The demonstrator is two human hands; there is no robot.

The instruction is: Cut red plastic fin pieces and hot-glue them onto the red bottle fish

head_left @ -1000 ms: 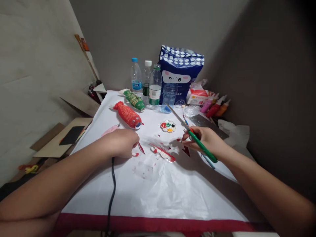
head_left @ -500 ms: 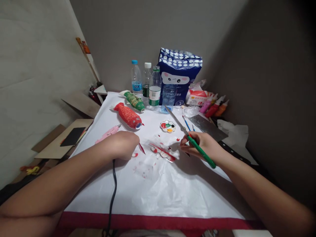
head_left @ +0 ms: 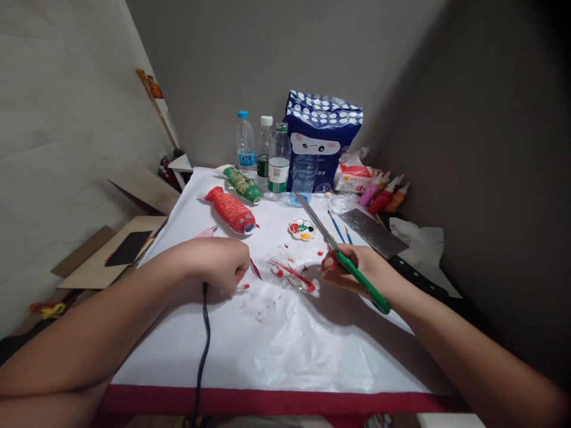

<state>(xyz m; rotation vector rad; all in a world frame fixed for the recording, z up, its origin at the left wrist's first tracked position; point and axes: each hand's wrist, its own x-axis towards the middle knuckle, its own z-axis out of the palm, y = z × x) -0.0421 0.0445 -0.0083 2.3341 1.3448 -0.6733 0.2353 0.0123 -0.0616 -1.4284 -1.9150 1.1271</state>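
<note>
My right hand (head_left: 352, 267) is closed around green-handled scissors (head_left: 359, 276). Their blades are together and point up and away over the table. The thumb and fingertips meet beside the right end of the scraps, with a bit of red showing at them. My left hand (head_left: 220, 264) is curled into a fist, and a pointed red strip (head_left: 256, 270) sticks out from it; the grip itself is mostly hidden. Between my hands lie crumpled clear scraps smeared with red (head_left: 294, 276). Under my left wrist is a pink glue gun (head_left: 206, 232), mostly covered, with a black cord (head_left: 205, 345).
A red fish (head_left: 229, 209) and a green fish (head_left: 241, 184) lie at the back left. Behind stand plastic bottles (head_left: 279, 172) and a blue bag (head_left: 319, 142). A paint palette (head_left: 301, 230), brushes (head_left: 336, 227), a metal plate (head_left: 375, 232) and paint tubes (head_left: 388, 196) are farther right.
My right hand has lowered slightly, drawing its fingertips closer together and toward the scraps. My left hand has shifted a little over the glue gun, hiding more of it; its fingers curl more visibly.
</note>
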